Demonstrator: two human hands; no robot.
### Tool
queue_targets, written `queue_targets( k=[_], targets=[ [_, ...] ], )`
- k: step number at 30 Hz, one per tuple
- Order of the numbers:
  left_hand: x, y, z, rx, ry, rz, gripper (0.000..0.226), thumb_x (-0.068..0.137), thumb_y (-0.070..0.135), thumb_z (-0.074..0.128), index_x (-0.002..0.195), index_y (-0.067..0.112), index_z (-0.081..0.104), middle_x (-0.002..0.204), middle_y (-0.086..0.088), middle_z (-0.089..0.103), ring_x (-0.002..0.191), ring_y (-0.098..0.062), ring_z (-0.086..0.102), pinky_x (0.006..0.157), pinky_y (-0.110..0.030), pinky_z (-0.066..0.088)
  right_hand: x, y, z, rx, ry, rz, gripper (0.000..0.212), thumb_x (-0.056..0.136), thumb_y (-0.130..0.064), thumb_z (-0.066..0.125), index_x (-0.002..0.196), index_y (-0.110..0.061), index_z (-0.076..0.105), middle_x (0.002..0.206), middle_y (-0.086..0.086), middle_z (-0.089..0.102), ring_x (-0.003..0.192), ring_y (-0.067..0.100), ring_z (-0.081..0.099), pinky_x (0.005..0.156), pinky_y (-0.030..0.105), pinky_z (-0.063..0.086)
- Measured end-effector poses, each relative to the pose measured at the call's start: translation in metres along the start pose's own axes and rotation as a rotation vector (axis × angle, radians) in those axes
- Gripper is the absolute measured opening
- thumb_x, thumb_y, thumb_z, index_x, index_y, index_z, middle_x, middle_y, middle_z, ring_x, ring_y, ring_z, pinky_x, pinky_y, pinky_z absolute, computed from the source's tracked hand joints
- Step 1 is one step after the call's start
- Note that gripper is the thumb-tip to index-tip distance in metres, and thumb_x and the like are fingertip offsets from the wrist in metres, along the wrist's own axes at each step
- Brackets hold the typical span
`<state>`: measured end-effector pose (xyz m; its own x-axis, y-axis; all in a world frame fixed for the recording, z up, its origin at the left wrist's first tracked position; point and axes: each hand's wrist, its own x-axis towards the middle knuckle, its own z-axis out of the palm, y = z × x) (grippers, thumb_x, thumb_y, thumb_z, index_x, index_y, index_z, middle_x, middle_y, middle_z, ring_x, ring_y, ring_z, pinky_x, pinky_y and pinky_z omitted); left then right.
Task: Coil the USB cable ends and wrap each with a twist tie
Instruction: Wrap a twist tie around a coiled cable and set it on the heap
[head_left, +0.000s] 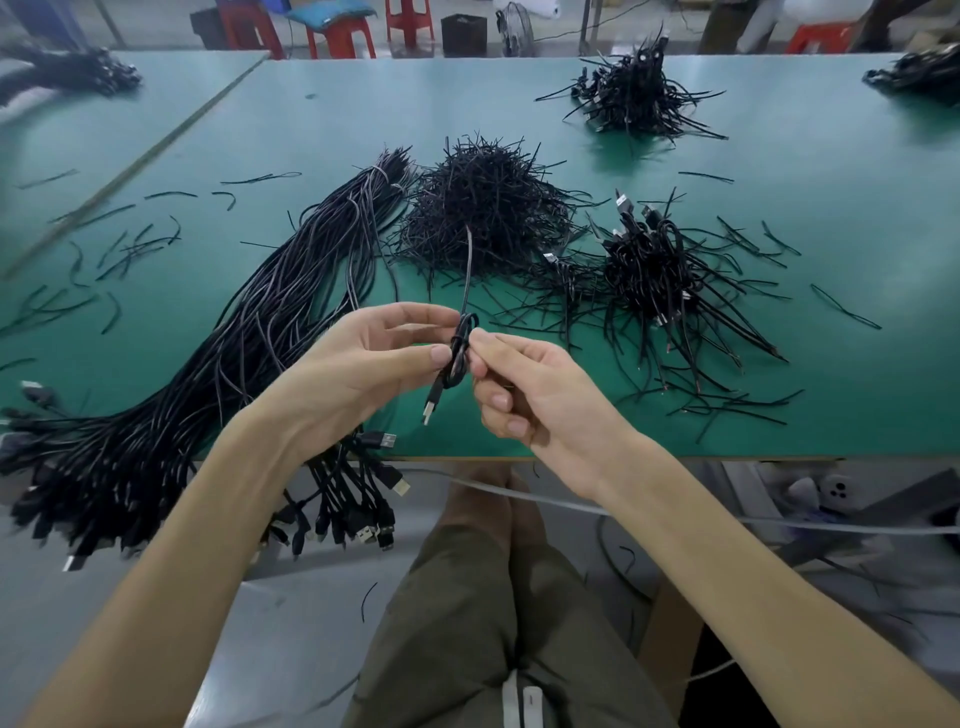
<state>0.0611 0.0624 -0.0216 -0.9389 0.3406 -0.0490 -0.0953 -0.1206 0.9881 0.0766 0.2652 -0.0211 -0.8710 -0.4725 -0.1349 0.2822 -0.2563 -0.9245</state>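
Green table (322, 119), tie heap (483, 218) at twelve o'clock; left hand (363, 358) and right hand (535, 395) each pinch the coiled cable (460, 353) between them.

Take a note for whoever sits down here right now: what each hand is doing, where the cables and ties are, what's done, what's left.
Hands: left hand and right hand both pinch one coiled cable above the near edge of the table, plug hanging down.
Things: loose cable bundle on the left, tie pile centre, tied cables on the right.
Done: this coil is formed; a tie seems partly round it.
Left: finish twisting, drop it right, take the next from the bundle.
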Motion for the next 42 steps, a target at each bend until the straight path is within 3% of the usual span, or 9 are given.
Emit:
queue_targets(
  k=[3,8,10,13,16,26,31,39,42],
  targets=[
    [-0.003,0.004,0.004,0.003,-0.180,-0.047,0.034,0.098,0.014,0.065,0.128,-0.001,0.067,0.111,-0.015,0.072,0.104,-0.024,0.070,0.096,-0.037,0.057,-0.002,0.001,0.005,-0.024,0.025,-0.012,0.035,0.106,-0.024,0.051,0.074,-0.011,0.056,0.056,0.000,0.042,0.041,0.008,0.031,0.039,0.015,0.028],
    [-0.005,0.007,0.009,0.157,-0.128,-0.065,0.037,0.099,0.034,0.065,0.127,0.010,0.070,0.107,-0.010,0.072,0.106,-0.025,0.068,0.100,-0.053,0.055,-0.003,0.000,0.009,-0.145,0.060,-0.072,0.033,0.107,-0.022,0.049,0.080,-0.003,0.056,0.056,0.004,0.041,0.041,0.010,0.030,0.038,0.015,0.029],
    [-0.007,0.008,0.009,0.200,-0.157,-0.068,0.038,0.095,0.026,0.071,0.131,0.013,0.068,0.117,-0.014,0.072,0.111,-0.028,0.066,0.106,-0.057,0.050,-0.005,0.002,0.010,-0.181,0.073,-0.065,0.032,0.107,-0.022,0.050,0.082,-0.004,0.059,0.057,0.004,0.042,0.042,0.011,0.029,0.039,0.016,0.028],
    [-0.005,0.009,0.007,0.170,-0.142,-0.055,0.043,0.090,0.007,0.073,0.133,0.010,0.067,0.126,-0.017,0.069,0.113,-0.029,0.063,0.105,-0.048,0.049,-0.006,0.003,0.008,-0.144,0.068,-0.025,0.033,0.107,-0.025,0.050,0.079,-0.008,0.057,0.057,0.001,0.041,0.043,0.011,0.029,0.040,0.017,0.027],
    [-0.002,0.006,0.005,0.101,-0.047,-0.015,0.046,0.080,-0.003,0.072,0.126,0.003,0.068,0.114,-0.014,0.071,0.108,-0.025,0.064,0.102,-0.036,0.051,-0.005,0.001,0.007,-0.043,0.026,0.017,0.032,0.106,-0.027,0.051,0.078,-0.011,0.055,0.057,-0.001,0.041,0.043,0.011,0.029,0.044,0.020,0.023],
    [0.005,-0.006,0.019,-0.198,-0.041,0.253,0.030,0.074,-0.005,0.072,0.082,0.022,0.080,0.112,-0.001,0.071,0.104,-0.017,0.066,0.094,-0.026,0.053,-0.005,0.004,0.013,0.357,-0.154,-0.004,0.031,0.108,-0.024,0.044,0.081,-0.012,0.052,0.056,-0.004,0.039,0.041,0.007,0.029,0.045,0.022,0.021],
    [0.006,0.001,0.023,0.034,0.030,0.330,0.030,0.077,0.002,0.074,0.066,0.030,0.072,0.143,-0.003,0.058,0.126,-0.024,0.053,0.108,-0.038,0.038,-0.008,0.007,0.013,0.400,-0.174,0.064,0.029,0.107,-0.026,0.046,0.081,-0.015,0.052,0.053,-0.007,0.039,0.038,0.006,0.030,0.045,0.020,0.026],
    [0.006,0.011,0.031,0.235,0.053,0.478,0.051,0.087,-0.011,0.064,0.056,0.029,0.068,0.144,-0.011,0.058,0.132,-0.030,0.051,0.104,-0.029,0.039,-0.010,0.008,0.015,0.439,-0.204,0.099,0.026,0.105,-0.027,0.048,0.082,-0.015,0.052,0.051,-0.008,0.038,0.037,0.005,0.030,0.045,0.021,0.024],
    [0.006,0.016,0.033,0.393,0.088,0.532,0.041,0.091,-0.012,0.064,0.061,0.016,0.068,0.142,-0.011,0.060,0.133,-0.025,0.053,0.105,-0.028,0.041,-0.010,0.008,0.012,0.433,-0.188,0.091,0.027,0.104,-0.026,0.048,0.081,-0.015,0.053,0.051,-0.008,0.038,0.037,0.006,0.029,0.045,0.021,0.024]
  ],
)
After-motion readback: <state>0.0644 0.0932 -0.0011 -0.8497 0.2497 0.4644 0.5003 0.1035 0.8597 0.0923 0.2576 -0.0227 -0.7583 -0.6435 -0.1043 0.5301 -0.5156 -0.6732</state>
